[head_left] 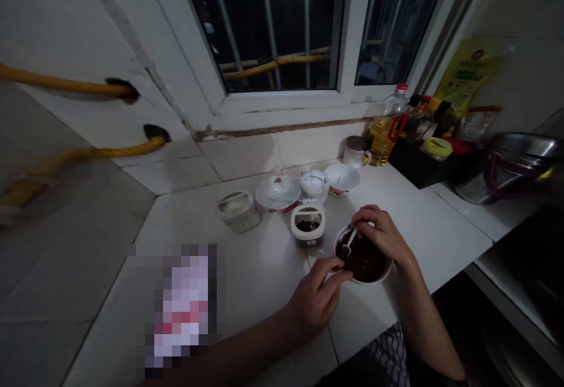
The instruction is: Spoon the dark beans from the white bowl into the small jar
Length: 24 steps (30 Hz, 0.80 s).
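A white bowl [382,277] filled with dark reddish-brown contents stands on the white tiled counter. My left hand [316,296] grips the bowl's near left rim between thumb and fingers. Over the far side of the bowl, my right hand [379,229] pinches a small white spoon [351,238], whose tip dips toward the dark contents. Just left of the bowl sits a clear container with a white frame lid [307,235], with dark bits visible inside. What exactly fills the bowl cannot be made out in the dim light.
Behind are a lidded container [238,211], a floral bowl [277,194], a white-topped jar [314,185] and another bowl [342,179]. An oil bottle [381,134], a black condiment box [412,161] and a steel pot [506,167] stand right. A blurred-out item [183,305] lies left.
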Tool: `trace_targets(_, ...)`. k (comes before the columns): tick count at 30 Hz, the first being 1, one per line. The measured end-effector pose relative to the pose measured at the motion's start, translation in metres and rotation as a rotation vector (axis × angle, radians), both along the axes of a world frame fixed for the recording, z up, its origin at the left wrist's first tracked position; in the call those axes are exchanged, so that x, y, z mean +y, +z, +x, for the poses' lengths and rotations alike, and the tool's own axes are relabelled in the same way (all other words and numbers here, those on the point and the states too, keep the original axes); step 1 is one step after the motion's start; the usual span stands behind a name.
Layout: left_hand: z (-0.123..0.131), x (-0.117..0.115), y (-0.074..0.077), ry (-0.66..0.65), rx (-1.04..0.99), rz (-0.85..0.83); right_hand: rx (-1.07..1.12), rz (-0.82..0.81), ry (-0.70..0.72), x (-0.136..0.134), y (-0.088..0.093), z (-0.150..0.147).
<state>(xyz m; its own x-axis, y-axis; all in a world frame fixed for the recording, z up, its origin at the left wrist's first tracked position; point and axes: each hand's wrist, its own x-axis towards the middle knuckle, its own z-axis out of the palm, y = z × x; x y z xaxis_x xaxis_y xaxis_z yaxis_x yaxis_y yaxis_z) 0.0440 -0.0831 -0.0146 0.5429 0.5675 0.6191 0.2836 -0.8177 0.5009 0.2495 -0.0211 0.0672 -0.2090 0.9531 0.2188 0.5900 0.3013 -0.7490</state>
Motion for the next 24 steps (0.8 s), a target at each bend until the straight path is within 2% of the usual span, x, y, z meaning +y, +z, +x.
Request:
trace_targets(5, 0.0, 0.0, 0.006, 0.004, 0.001, -0.019, 0.032, 0.008, 0.012, 0.001, 0.002, -0.001)
trace_targets(12, 0.0, 0.0, 0.005, -0.015, -0.097, -0.056, 0.218, -0.089, -0.103, 0.003, 0.0, 0.004)
trace_targets(15, 0.0, 0.002, 0.005, -0.019, -0.124, -0.093, 0.174, -0.04, -0.144, 0.003, 0.001, 0.005)
trace_targets(18, -0.001, 0.004, 0.004, -0.017, -0.11, -0.141, 0.142, -0.01, -0.166, 0.002, 0.002, 0.006)
trace_targets(24, 0.001, 0.01, -0.001, 0.041, -0.149, -0.337, 0.168, -0.07, -0.2, 0.0, 0.002, 0.003)
